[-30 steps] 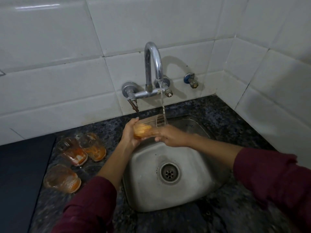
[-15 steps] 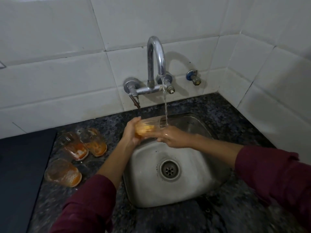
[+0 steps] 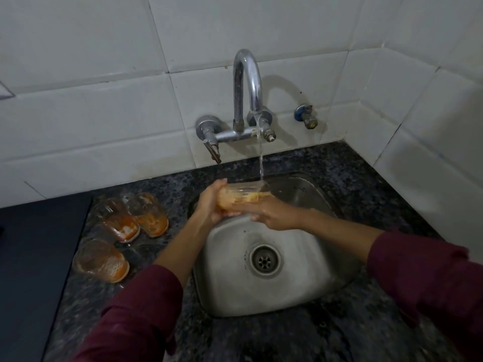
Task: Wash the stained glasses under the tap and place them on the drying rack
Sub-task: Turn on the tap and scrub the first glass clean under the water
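White wall tiles (image 3: pixel 104 105) close off the corner behind a dark speckled granite counter (image 3: pixel 352 173), and a steel sink (image 3: pixel 235 291) is set into the stone with its round drain (image 3: pixel 264 261) below my wrists. On the wall a curved chrome tap (image 3: pixel 247 82) runs a thin stream of water (image 3: pixel 260 158) downward.

I hold a stained glass (image 3: pixel 243 195) on its side above the back of the sink, its mouth pointing right so the stream lands at its rim. Orange residue clouds the glass toward its base. My left hand (image 3: pixel 211 203) wraps the base end, fingers curled over the top of it. My right hand (image 3: pixel 274 212) grips the glass from beneath near the mouth, fingers curled round its underside.

To the left of the sink, three more stained glasses wait on the counter, each with orange residue in its bottom. Two stand close together nearer the wall, the left of the pair (image 3: pixel 119 220) just beside the right of the pair (image 3: pixel 150 215). The third glass (image 3: pixel 100 259) sits nearer to me, apart from them. A dark flat surface (image 3: pixel 34 257) borders the counter at far left. Both my sleeves (image 3: pixel 136 317) are maroon.
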